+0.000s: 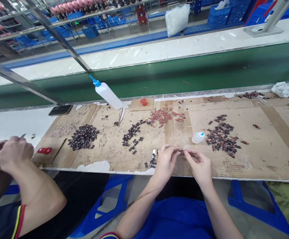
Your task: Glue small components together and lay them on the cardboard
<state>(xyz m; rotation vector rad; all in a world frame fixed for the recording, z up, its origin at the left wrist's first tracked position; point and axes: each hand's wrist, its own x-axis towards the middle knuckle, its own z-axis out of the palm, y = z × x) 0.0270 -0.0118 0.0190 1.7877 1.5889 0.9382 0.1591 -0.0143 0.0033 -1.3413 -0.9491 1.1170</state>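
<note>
My left hand (166, 161) and my right hand (198, 163) meet over the near edge of the cardboard-covered bench (258, 156). Both pinch a small red and black part (182, 151) between their fingertips. A pile of red and black parts (221, 136) lies just right of my hands. A small white bottle with a blue cap (198, 137) lies beside that pile. A few dark parts (152, 162) sit left of my left hand.
A large tilted squeeze bottle (107, 93), a red cap (143, 101), a red parts pile (164, 116) and black parts piles (84, 136) lie further back. A co-worker's closed hands (11, 153) work at the left. A green conveyor belt (184, 74) runs behind. A phone (60, 110) lies left.
</note>
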